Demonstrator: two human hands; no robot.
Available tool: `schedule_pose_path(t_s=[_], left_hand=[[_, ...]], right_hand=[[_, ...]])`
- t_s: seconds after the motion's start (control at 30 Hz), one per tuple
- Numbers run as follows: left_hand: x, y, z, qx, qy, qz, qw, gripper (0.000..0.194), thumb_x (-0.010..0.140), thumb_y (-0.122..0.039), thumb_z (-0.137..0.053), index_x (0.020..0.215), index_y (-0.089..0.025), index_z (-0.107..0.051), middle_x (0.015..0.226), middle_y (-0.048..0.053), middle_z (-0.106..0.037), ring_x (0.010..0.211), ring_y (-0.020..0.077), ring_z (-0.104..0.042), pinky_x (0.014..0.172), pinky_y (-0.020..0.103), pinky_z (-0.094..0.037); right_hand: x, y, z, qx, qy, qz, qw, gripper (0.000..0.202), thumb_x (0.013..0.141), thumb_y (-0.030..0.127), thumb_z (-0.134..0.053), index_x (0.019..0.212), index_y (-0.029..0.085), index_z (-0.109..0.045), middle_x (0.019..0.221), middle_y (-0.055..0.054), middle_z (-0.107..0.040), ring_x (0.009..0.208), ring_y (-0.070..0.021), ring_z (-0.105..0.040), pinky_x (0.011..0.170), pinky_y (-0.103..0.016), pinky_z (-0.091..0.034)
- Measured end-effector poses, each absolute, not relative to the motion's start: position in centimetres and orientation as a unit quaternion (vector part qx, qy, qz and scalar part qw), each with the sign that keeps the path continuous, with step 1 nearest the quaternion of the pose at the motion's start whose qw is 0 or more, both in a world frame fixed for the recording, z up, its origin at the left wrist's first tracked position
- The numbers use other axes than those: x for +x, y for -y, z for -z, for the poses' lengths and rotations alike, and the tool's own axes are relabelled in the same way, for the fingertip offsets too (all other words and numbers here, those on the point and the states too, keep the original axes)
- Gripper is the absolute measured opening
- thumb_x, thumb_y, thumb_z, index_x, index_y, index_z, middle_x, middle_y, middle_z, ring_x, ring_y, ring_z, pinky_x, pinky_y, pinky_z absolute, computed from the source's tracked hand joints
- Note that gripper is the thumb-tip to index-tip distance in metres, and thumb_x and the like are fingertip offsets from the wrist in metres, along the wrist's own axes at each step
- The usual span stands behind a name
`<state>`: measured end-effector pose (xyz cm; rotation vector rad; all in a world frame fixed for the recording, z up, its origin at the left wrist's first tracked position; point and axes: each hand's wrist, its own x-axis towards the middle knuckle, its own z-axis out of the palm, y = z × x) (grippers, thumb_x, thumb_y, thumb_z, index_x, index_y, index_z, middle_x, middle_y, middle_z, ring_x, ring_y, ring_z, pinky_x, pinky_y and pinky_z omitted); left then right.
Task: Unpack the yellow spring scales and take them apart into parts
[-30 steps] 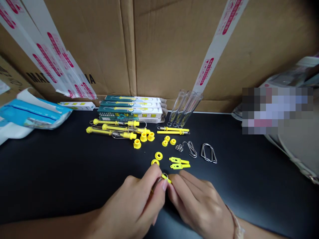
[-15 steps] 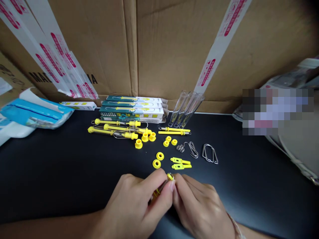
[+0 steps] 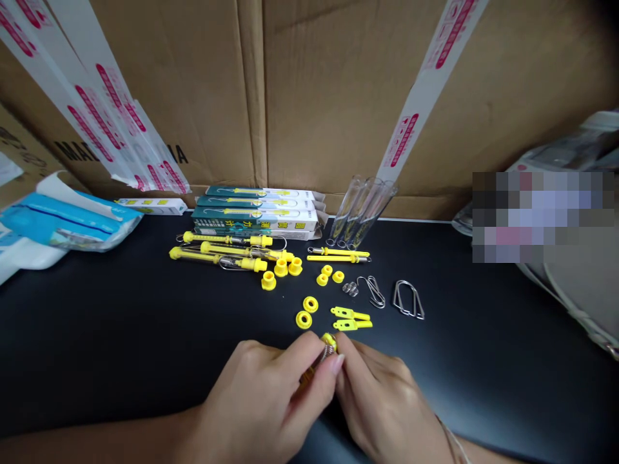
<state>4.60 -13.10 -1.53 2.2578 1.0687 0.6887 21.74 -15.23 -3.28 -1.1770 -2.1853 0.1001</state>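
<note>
Close to the table's near edge, my left hand (image 3: 264, 390) is closed, thumb and forefinger pinching a partly assembled spring scale (image 3: 328, 351). Its metal coil and a yellow end piece (image 3: 329, 339) show above the fingertips; more yellow shows inside the grip, and the rest is hidden. My right hand (image 3: 382, 393) is closed against the same yellow end, its fingertips mostly out of sight. Just beyond the hands lie two flat yellow slotted pieces (image 3: 352, 325) and two yellow rings (image 3: 304, 319).
Finished spring scales (image 3: 217, 256) lie before stacked boxes (image 3: 256, 222). Clear tubes (image 3: 360, 216) lean against the cardboard (image 3: 314, 96). Yellow collars (image 3: 268, 280), small caps (image 3: 338, 276), yellow rods with springs (image 3: 338, 258), hooks (image 3: 374, 293) and wire loops (image 3: 409, 299) are spread out. A blue packet (image 3: 82, 216) is left.
The yellow end has tilted and shifted slightly up-left between the fingertips, and more of the metal coil shows. My right fingers have moved a little. The laid-out parts stay put.
</note>
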Motion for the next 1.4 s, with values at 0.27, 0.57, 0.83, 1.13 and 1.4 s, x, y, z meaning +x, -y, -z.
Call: schedule_pose_path(t_s=[0.27, 0.57, 0.83, 1.13, 1.4], left_hand=[[4.8, 13.3, 2.0, 0.817, -0.419, -0.27, 0.291, 0.033, 0.099, -0.024, -0.048, 0.066, -0.021, -0.045, 0.046, -0.01, -0.057, 0.036, 0.0043, -0.051, 0.041, 0.018, -0.032], [4.8, 13.1, 2.1, 0.823, -0.408, -0.273, 0.287, 0.034, 0.099, -0.024, -0.046, 0.065, -0.021, -0.042, 0.045, -0.01, -0.053, 0.036, 0.0044, -0.047, 0.041, 0.019, -0.031], [4.7, 13.0, 2.0, 0.824, -0.392, -0.268, 0.309, 0.029, 0.099, -0.022, -0.045, 0.07, -0.021, -0.045, 0.048, -0.01, -0.049, 0.039, 0.0045, -0.046, 0.043, 0.018, -0.032], [4.7, 12.9, 1.4, 0.822, -0.393, -0.277, 0.306, 0.03, 0.096, -0.022, -0.048, 0.067, -0.021, -0.042, 0.047, -0.01, -0.046, 0.038, 0.0049, -0.041, 0.042, 0.02, -0.027], [4.4, 12.9, 2.0, 0.758, -0.403, -0.24, 0.453, 0.031, 0.101, -0.03, -0.045, 0.073, -0.021, -0.054, 0.056, -0.008, -0.064, 0.047, 0.0057, -0.059, 0.052, 0.014, -0.041]], right_hand=[[21.5, 15.2, 3.4, -0.458, 0.827, -0.019, 0.325, 0.032, 0.107, 0.017, -0.027, 0.083, 0.02, -0.049, 0.056, -0.001, -0.063, 0.044, -0.0163, -0.061, 0.043, -0.027, -0.043], [21.4, 15.8, 3.3, -0.459, 0.819, -0.116, 0.325, 0.023, 0.102, 0.013, -0.03, 0.094, 0.017, -0.051, 0.057, -0.001, -0.065, 0.043, -0.0157, -0.062, 0.044, -0.024, -0.045], [21.7, 15.9, 2.5, -0.496, 0.755, -0.269, 0.334, 0.026, 0.102, 0.015, -0.037, 0.126, 0.023, -0.044, 0.067, 0.007, -0.069, 0.054, -0.0123, -0.069, 0.053, -0.018, -0.05], [22.1, 15.1, 2.9, -0.424, 0.816, -0.167, 0.355, 0.022, 0.105, 0.016, -0.033, 0.101, 0.021, -0.054, 0.072, -0.001, -0.07, 0.058, -0.0142, -0.067, 0.055, -0.022, -0.053], [22.8, 14.3, 3.0, -0.431, 0.834, -0.078, 0.336, 0.025, 0.107, 0.023, -0.033, 0.126, 0.019, -0.05, 0.102, -0.007, -0.076, 0.089, -0.0169, -0.074, 0.075, -0.026, -0.06]])
